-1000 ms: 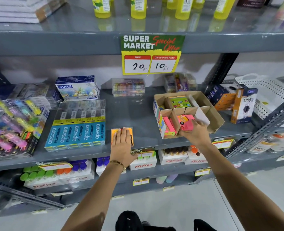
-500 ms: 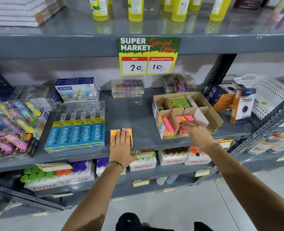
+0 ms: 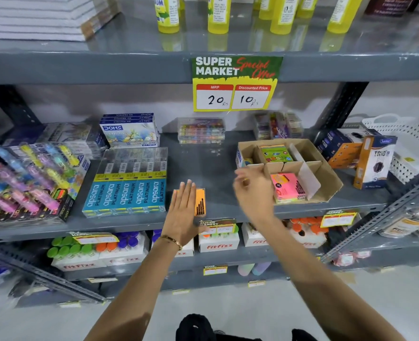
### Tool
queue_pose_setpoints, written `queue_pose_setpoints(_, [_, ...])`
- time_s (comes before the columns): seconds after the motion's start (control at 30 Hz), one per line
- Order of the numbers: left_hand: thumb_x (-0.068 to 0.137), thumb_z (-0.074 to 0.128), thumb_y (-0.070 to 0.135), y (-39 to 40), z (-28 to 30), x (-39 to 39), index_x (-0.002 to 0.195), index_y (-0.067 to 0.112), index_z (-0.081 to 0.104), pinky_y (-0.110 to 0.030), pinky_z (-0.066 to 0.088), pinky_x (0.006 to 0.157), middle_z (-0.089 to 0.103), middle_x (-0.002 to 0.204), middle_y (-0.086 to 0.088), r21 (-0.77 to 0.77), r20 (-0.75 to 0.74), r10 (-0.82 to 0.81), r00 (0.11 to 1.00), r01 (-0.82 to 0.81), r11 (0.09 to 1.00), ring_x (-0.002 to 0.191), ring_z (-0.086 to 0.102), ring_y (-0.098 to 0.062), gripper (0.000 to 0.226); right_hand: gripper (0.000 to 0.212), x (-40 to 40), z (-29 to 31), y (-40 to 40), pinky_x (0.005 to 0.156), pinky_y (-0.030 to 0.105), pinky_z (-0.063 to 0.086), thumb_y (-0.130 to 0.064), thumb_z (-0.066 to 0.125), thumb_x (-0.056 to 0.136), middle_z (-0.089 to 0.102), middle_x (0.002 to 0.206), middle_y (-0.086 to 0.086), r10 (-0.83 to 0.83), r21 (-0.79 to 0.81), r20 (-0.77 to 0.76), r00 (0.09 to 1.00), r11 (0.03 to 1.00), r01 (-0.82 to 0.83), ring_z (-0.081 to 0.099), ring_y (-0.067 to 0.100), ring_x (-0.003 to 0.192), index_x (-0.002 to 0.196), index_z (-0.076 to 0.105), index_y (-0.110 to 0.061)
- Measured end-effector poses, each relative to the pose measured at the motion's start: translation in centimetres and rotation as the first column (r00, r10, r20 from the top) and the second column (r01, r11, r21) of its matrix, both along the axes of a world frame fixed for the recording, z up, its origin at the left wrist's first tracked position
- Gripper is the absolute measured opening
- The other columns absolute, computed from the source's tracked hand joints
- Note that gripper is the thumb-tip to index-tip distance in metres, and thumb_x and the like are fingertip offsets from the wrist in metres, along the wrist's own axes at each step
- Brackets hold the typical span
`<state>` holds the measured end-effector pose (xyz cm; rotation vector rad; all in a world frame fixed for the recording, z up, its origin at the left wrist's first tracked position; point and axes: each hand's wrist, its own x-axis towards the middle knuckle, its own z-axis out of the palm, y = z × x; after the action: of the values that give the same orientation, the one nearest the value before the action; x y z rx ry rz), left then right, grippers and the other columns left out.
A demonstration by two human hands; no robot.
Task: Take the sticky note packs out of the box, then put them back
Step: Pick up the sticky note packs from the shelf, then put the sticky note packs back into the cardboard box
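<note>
A brown cardboard box [image 3: 326, 166] with dividers sits on the middle shelf at right. A pink sticky note pack [image 3: 287, 187] lies in its front compartment and a green pack [image 3: 275, 153] in a rear one. An orange sticky note pack [image 3: 200, 203] lies on the shelf left of the box. My left hand [image 3: 182, 212] rests flat on the orange pack with fingers straight. My right hand [image 3: 252, 190] hovers blurred just left of the box's front, fingers loose and holding nothing.
Blue Apsara pencil boxes [image 3: 127, 193] lie left of the orange pack, highlighter packs [image 3: 26, 178] further left. Trio boxes [image 3: 373, 161] and a white basket [image 3: 415, 141] stand right of the cardboard box. A price sign [image 3: 235, 84] hangs from the shelf above.
My right hand has let go of the pink pack, left it in the box's front compartment and pulled back to the left. My left hand stays on the orange pack.
</note>
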<state>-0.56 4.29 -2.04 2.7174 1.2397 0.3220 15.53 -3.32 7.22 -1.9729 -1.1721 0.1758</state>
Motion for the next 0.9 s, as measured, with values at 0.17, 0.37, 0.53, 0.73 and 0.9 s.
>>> queue_pose_setpoints(0.17, [0.057, 0.084, 0.038, 1.9, 0.1, -4.5, 0.138, -0.010, 0.014, -0.044, -0.006, 0.113, 0.016, 0.146, -0.027, 0.103, -0.070, 0.190, 0.979, -0.182, 0.978, 0.134, 0.014, -0.046, 0.117, 0.046, -6.5, -3.4, 3.3, 0.096, 0.037, 0.042, -0.033, 0.054, 0.092, 0.054, 0.125, 0.018, 0.109, -0.411, -0.102, 0.989, 0.901, -0.142, 0.053, 0.034, 0.116, 0.127, 0.049, -0.003])
queue_pose_setpoints(0.37, [0.055, 0.082, -0.006, 3.4, -1.7, -6.9, 0.124, -0.009, 0.049, -0.051, 0.041, 0.094, 0.054, 0.125, -0.028, 0.251, -0.199, 0.323, 0.925, -0.270, 0.930, 0.116, 0.051, -0.041, 0.076, 0.090, -10.6, -5.3, 5.3, 0.107, 0.043, 0.033, -0.058, 0.052, 0.086, 0.029, 0.145, 0.023, 0.167, -0.573, 0.069, 0.984, 0.813, -0.098, 0.032, 0.037, 0.130, 0.147, 0.018, -0.002])
queue_pose_setpoints(0.53, [0.069, 0.068, -0.004, 3.3, -1.9, -6.6, 0.122, -0.008, 0.051, -0.049, 0.042, 0.094, 0.056, 0.123, -0.027, 0.266, -0.145, 0.320, 0.936, -0.275, 0.924, 0.114, 0.053, -0.039, 0.056, 0.096, -11.2, -6.1, 5.8, 0.109, 0.044, 0.032, -0.061, 0.054, 0.081, 0.028, 0.145, 0.023, 0.152, -0.622, 0.121, 0.981, 0.781, -0.045, 0.030, 0.038, 0.131, 0.147, 0.017, 0.000])
queue_pose_setpoints(0.73, [0.052, 0.088, 0.032, 3.6, -2.8, -6.9, 0.131, -0.003, 0.033, -0.043, 0.028, 0.103, 0.052, 0.130, -0.021, 0.196, -0.227, 0.331, 0.916, -0.289, 0.937, 0.121, 0.048, -0.034, 0.103, 0.100, -11.6, -6.4, 6.4, 0.107, 0.042, 0.035, -0.063, 0.059, 0.077, 0.032, 0.141, 0.023, 0.135, -0.640, 0.158, 0.978, 0.768, -0.003, 0.034, 0.036, 0.128, 0.145, 0.020, 0.000])
queue_pose_setpoints(0.9, [0.061, 0.085, 0.030, 3.2, -1.7, -6.8, 0.137, -0.004, 0.029, -0.044, 0.020, 0.105, 0.046, 0.136, -0.021, 0.142, -0.249, 0.366, 0.897, -0.340, 0.930, 0.127, 0.041, -0.034, 0.100, 0.093, -11.3, -6.3, 6.5, 0.102, 0.040, 0.038, -0.058, 0.065, 0.072, 0.041, 0.133, 0.020, 0.091, -0.589, 0.148, 0.985, 0.808, 0.013, 0.041, 0.034, 0.120, 0.139, 0.032, -0.003])
